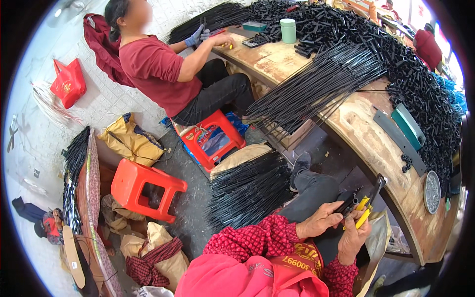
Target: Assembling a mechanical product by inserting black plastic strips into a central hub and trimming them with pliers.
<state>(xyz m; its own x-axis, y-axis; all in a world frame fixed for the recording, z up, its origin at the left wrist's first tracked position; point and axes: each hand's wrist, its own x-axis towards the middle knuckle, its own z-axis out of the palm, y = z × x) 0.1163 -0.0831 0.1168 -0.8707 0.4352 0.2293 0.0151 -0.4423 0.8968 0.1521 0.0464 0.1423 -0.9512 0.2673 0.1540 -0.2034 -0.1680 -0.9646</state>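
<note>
In front of my lap, my left hand (319,221) is closed around a black tube-like piece (346,206), its fingertips at the near end. My right hand (354,234) grips the yellow handles (363,219) of a plier-like tool, close against the left hand. A dark bar with a rounded end (380,182) rises just beyond the handles; whether it belongs to the tool I cannot tell. Left of my knee lies a dense bundle of thin black rods (250,190). Another fan of black rods (316,86) rests across the workbench, overhanging its near edge.
The curved wooden workbench (346,123) carries a large heap of black tubes (425,99), a green tray (408,126), a round metal dish (432,192) and a light green canister (288,30). A co-worker (158,64) sits beyond on a red stool (210,138). Another red stool (146,188) stands left.
</note>
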